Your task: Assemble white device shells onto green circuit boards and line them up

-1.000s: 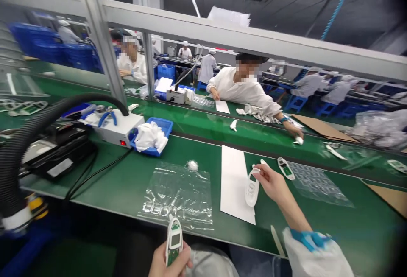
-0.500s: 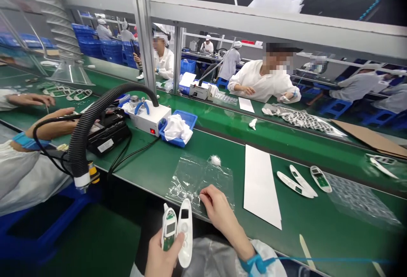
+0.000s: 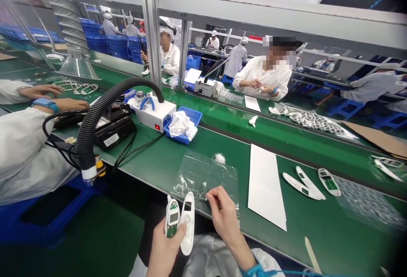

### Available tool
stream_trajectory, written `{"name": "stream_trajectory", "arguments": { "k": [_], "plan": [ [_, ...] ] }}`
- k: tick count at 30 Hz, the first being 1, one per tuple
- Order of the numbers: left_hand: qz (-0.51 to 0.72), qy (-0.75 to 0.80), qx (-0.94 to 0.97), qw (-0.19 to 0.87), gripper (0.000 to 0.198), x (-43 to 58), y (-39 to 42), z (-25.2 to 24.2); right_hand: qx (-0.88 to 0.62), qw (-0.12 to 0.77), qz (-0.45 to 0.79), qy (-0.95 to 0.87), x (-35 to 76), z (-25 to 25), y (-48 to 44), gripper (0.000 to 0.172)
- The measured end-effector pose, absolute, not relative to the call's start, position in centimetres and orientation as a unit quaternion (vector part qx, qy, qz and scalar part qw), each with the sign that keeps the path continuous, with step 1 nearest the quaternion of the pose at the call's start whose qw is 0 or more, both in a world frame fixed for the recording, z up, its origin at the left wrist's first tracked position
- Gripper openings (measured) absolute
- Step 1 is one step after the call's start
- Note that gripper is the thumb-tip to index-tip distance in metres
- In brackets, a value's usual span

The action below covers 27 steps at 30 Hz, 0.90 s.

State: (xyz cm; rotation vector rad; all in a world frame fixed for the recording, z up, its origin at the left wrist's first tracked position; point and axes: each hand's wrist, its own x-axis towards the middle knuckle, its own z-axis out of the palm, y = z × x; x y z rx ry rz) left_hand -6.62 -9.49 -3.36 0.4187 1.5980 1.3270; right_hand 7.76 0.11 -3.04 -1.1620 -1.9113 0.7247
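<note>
In my left hand (image 3: 165, 243) are two halves of a white handheld device shaped like an ear thermometer. One is the body half (image 3: 172, 217), with a green circuit board, a small screen and a narrow tip. Beside it, my thumb rests on the long white cover (image 3: 187, 226), which has a window and round button spots. The two are held side by side, apart along most of their length. My right hand (image 3: 224, 211) is pinched over the clear plastic bag (image 3: 193, 175), with a tiny white piece at its fingertips. A white fluffy clump (image 3: 219, 158) lies on the bag.
White sheets (image 3: 265, 188) lie right of the bag, then loose white covers (image 3: 299, 186) and another board-filled half (image 3: 329, 182). A blue tray (image 3: 190, 118) with white cloth stands near a black hose (image 3: 92, 120). A co-worker's arm (image 3: 57, 105) is at left; another person (image 3: 265, 73) sits opposite.
The view has shifted slightly. My right hand's pinch is turned a little, showing the white piece. At left a co-worker's arm has moved; the person opposite has brought both hands together.
</note>
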Motion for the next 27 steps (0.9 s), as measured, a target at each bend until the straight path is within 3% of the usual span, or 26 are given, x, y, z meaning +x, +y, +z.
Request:
{"name": "stream_trajectory", "arguments": {
  "k": [3, 10, 20, 27],
  "plan": [
    [0.548, 0.65, 0.18, 0.495, 0.037, -6.3, -9.3, -3.2, -0.453, 0.389, 0.34, -0.727, 7.9, -1.4, -0.4, 0.023],
    [0.535, 0.648, 0.209, 0.5, 0.031, -5.6, -9.2, -2.3, -0.426, 0.3, 0.401, -0.754, 7.7, -0.3, -0.9, 0.023],
    [0.518, 0.651, 0.225, 0.507, 0.033, -5.6, -9.4, -1.9, -0.439, 0.294, 0.396, -0.751, 7.4, -1.0, -1.2, 0.02],
    [0.526, 0.646, 0.23, 0.503, 0.032, -6.0, -9.6, -1.5, -0.461, 0.289, 0.496, -0.677, 6.7, -1.2, -2.1, 0.02]
  ]
}}
